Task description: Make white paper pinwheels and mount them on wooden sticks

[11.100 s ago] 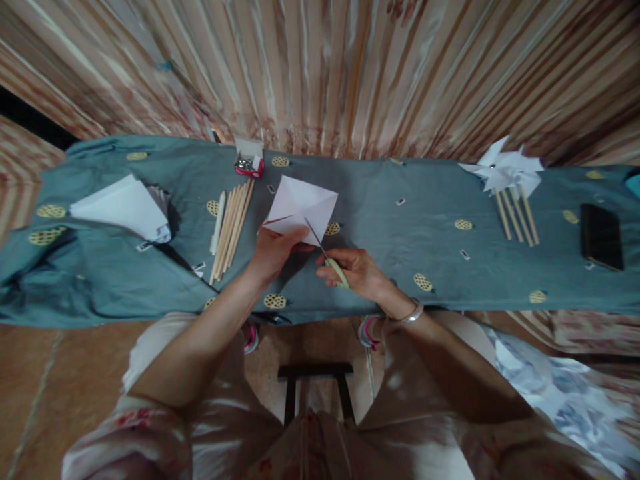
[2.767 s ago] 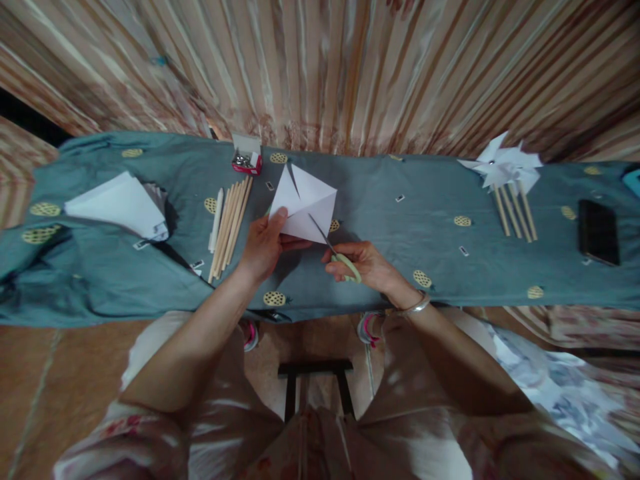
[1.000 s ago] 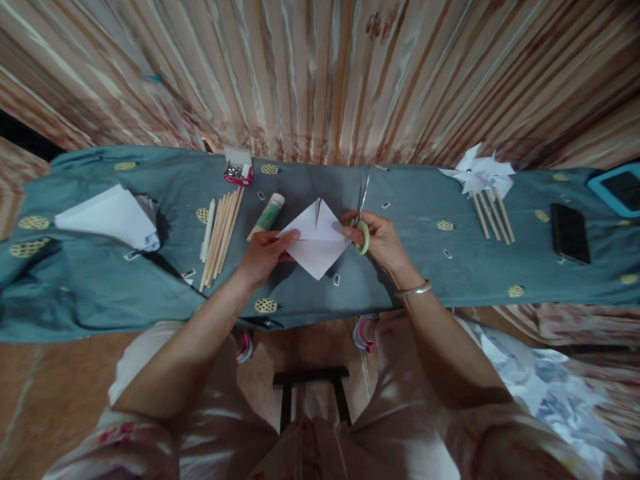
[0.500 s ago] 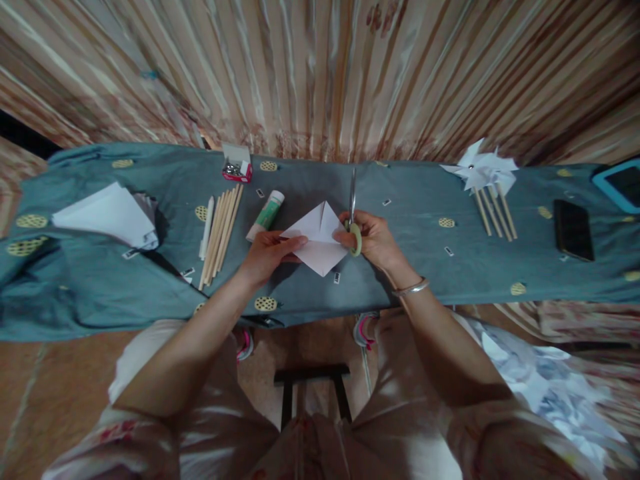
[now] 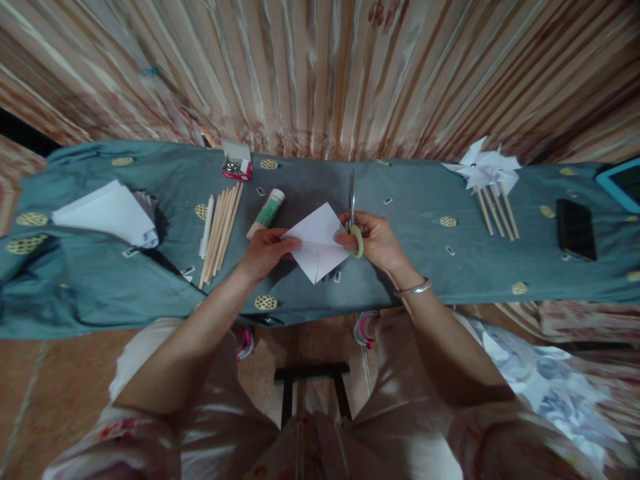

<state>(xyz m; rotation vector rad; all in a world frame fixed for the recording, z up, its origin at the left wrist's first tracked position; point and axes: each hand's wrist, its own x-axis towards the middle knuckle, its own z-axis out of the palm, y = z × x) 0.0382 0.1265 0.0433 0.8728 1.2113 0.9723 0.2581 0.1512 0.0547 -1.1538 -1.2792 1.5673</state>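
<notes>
A white square sheet of paper [image 5: 320, 233] is held corner-up over the cloth, with a slit running in from its lowest corner and a crease across it. My left hand [image 5: 270, 252] pinches the left corner between thumb and fingers. At the opposite corner, my right hand [image 5: 373, 239] grips the paper and also carries scissors [image 5: 356, 233] with pale green handles, blades pointing away from me. Just beyond my left hand lies a green and white glue stick [image 5: 267, 212].
Left of the glue stick are several wooden sticks [image 5: 223, 233], a white pencil-like stick [image 5: 207, 227], a box of metal pins [image 5: 237, 164] and stacked paper [image 5: 107, 213]. To the right lie paper pinwheels [image 5: 487, 170], a phone [image 5: 576, 229] and a blue-framed device [image 5: 623, 185].
The paper has been turned in my hands: its slit pointed to the far corner before and now shows at the near corner. Both hands stay in about the same place.
</notes>
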